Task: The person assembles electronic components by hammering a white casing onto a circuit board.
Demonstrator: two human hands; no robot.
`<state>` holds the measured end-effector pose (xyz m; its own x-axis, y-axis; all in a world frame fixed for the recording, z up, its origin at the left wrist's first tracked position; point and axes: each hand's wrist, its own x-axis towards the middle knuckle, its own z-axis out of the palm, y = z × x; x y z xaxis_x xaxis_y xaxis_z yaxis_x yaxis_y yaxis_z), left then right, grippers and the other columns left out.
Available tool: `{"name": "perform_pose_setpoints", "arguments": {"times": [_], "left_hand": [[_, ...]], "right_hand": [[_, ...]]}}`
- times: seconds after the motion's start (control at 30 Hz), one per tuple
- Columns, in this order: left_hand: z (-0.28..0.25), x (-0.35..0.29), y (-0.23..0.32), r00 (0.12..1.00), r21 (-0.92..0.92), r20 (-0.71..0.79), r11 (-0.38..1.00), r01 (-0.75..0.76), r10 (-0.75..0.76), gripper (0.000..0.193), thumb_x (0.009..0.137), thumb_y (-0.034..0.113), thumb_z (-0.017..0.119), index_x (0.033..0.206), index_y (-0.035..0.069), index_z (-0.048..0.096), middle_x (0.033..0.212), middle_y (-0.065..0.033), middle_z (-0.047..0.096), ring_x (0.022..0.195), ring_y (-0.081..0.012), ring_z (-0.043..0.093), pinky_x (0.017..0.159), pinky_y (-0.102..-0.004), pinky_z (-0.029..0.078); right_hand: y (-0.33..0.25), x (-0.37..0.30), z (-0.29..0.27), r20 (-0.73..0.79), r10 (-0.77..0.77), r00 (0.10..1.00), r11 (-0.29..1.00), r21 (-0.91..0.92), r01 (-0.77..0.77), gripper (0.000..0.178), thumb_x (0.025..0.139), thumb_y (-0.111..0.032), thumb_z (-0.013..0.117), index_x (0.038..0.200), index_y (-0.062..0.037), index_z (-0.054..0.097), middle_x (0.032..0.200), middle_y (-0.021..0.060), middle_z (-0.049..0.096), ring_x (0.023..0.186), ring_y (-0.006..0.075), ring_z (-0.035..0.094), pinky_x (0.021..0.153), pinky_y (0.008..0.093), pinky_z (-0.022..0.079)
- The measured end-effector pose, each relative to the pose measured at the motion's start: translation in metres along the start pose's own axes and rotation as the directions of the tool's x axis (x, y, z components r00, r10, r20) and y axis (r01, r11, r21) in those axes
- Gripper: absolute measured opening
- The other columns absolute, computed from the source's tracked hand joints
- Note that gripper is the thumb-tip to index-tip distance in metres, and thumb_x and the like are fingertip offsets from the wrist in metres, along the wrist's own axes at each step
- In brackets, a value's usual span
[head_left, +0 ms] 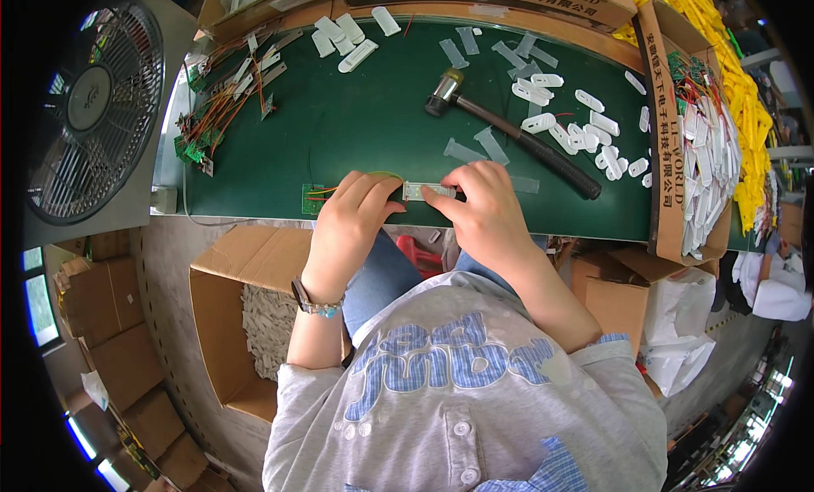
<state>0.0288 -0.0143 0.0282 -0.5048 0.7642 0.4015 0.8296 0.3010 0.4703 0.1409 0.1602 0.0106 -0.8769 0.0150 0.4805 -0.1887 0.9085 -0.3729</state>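
Observation:
At the near edge of the green table, my right hand [487, 205] grips a small white plastic strip [421, 191], thumb on the near side and fingers at its right end. Closed around thin coloured wires [386, 175] is my left hand [354, 211], its fingertips just left of the strip. The wires run left beneath those fingers to a small green circuit board [313, 199] lying on the table. My left fingers hide how the wires meet the strip. A clear plastic piece [524, 184] lies beside my right hand.
A black-handled mallet [526, 136] lies beyond my right hand, near scattered white plastic casings [585, 136]. Wired circuit boards [225, 111] are heaped at the left, beside a large fan [93, 102]. A cardboard box [666, 136] of wired white strips stands right; another box [222, 322] sits below the table.

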Motion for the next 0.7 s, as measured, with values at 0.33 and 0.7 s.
{"name": "perform_pose_setpoints", "arguments": {"times": [0.33,0.7], "left_hand": [[0.005,0.008,-0.007,0.991,-0.07,0.025,0.989,-0.13,0.132,0.045,0.067,0.001,0.078,0.112,0.001,0.07,0.099,-0.0073,0.067,0.089,-0.0262,0.062,0.076,-0.0374,0.052],[0.005,0.013,-0.01,0.993,-0.037,0.099,0.997,-0.065,0.068,0.046,0.067,0.008,0.078,0.113,0.006,0.072,0.106,-0.0065,0.062,0.097,-0.0287,0.054,0.083,-0.0392,0.05]], "right_hand": [[0.003,0.0,0.001,-0.014,-0.001,1.0,0.999,0.034,0.002,0.021,0.078,-0.009,0.064,0.096,-0.0085,0.075,0.091,0.0046,0.056,0.088,0.0222,0.056,0.09,0.0399,0.043],[0.004,-0.001,0.002,-0.031,-0.005,1.0,0.999,0.048,0.006,0.02,0.079,-0.009,0.064,0.095,-0.0078,0.075,0.09,0.0048,0.056,0.088,0.0226,0.056,0.089,0.0397,0.044]]}}
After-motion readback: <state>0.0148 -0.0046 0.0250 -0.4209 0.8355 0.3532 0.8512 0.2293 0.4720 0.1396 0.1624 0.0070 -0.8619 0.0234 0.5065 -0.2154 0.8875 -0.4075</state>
